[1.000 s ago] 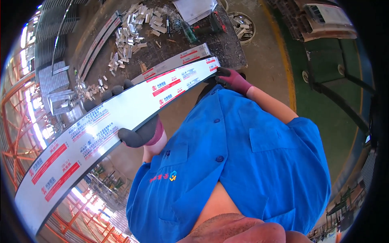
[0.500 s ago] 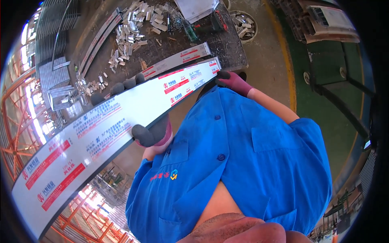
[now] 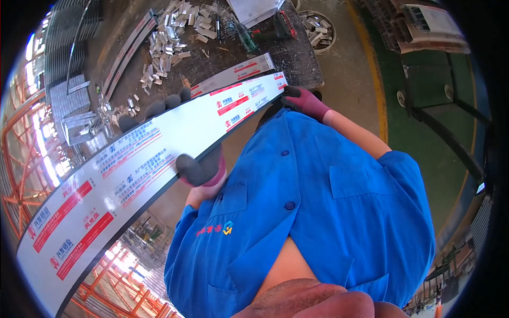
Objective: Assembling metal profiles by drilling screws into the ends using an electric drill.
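Observation:
A long metal profile (image 3: 175, 127), covered in white protective film with red and blue print, slants across the view from the lower left to the upper middle. My left hand (image 3: 199, 167), in a black and purple glove, grips it across its width, the thumb on the near edge and the fingertips over the far edge. At the profile's right end is my right hand (image 3: 307, 103), in a glove of the same kind, its fingers closed at that end. Behind it, a second film-covered profile (image 3: 233, 73) lies on the dark workbench (image 3: 297, 69), partly hidden.
Several short cut metal pieces (image 3: 169, 45) are heaped on the bench, beside a cordless power tool (image 3: 284, 25) and white paper sheets (image 3: 254, 10). Two thin strips (image 3: 127, 53) lie farther left. A bucket of metal pieces (image 3: 318, 34) stands right of the bench. A wheeled metal frame (image 3: 445, 116) is at right.
The held profile has shifted slightly, its right end rising a little and covering more of the profile behind. Both hands keep their places on it.

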A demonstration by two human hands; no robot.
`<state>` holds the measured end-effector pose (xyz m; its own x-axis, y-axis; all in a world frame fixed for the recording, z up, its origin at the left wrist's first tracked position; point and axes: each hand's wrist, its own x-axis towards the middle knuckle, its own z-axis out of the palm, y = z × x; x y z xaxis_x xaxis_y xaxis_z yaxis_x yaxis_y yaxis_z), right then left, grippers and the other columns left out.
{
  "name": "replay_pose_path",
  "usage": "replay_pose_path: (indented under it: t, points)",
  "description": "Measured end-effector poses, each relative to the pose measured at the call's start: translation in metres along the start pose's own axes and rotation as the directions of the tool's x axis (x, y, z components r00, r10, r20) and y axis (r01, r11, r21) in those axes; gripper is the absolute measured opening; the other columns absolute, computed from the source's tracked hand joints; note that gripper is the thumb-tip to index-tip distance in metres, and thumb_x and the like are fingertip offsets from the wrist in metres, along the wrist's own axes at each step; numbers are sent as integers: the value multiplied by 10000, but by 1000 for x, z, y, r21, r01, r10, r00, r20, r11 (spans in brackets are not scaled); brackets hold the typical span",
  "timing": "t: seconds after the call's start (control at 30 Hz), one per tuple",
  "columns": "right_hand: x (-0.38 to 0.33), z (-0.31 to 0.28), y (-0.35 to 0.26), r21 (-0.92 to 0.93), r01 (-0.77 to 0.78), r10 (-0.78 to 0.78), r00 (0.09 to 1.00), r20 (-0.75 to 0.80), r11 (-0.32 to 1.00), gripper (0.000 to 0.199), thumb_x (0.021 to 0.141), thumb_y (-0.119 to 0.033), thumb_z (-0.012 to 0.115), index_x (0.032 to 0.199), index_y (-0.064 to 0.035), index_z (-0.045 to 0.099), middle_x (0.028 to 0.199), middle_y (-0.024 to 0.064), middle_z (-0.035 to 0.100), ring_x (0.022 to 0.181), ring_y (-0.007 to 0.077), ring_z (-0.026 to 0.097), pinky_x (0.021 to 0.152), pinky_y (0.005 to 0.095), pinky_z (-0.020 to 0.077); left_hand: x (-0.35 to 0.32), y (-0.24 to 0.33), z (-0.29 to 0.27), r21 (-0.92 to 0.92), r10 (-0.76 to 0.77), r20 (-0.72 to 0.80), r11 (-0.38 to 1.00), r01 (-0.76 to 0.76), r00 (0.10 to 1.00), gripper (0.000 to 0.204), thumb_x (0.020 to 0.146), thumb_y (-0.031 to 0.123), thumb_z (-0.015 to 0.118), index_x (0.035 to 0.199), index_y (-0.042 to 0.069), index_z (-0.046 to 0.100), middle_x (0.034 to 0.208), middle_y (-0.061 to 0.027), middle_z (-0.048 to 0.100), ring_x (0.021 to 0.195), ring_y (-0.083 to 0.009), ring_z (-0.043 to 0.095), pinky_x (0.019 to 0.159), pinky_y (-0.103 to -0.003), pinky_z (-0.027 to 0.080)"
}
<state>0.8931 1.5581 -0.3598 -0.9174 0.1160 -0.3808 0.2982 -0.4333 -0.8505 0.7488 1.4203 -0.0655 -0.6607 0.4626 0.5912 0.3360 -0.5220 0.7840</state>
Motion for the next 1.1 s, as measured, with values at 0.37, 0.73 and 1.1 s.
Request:
replay_pose_path:
  t: [0.37, 0.73, 1.1]
  points:
    - [13, -12, 12, -95, 42, -28, 989, 145, 995, 689, 989, -130, 732, 1589, 18, 426, 1518, 158, 612, 1408, 230, 561, 1187, 382, 433, 3, -19, -11, -26, -6, 124, 1000, 9, 992, 801, 1045, 450, 658, 1665, 120, 273, 1479, -191, 561, 1310, -368, 607, 1176, -568, 476]
    - [19, -27, -39, -541, -167, 168, 985, -47, 824, 655, 966, -327, 701, 1554, -99, 522, 1334, 231, 712, 1221, 373, 697, 1036, 438, 543, 19, -21, -13, -154, 11, 220, 988, 23, 975, 381, 1144, 393, 377, 1402, 174, 554, 1082, -178, 574, 852, -338, 645, 726, -556, 584]
    - [106, -69, -116, -780, 22, -195, 972, -129, 625, 562, 985, -369, 665, 1476, -108, 592, 1348, 213, 695, 1216, 413, 669, 1065, 469, 534, 75, -93, -36, -254, 114, 845, 945, 205, 523, 519, 1072, 523, 501, 1092, 87, 781, 1078, -133, 739, 904, -330, 752, 736, -442, 620]
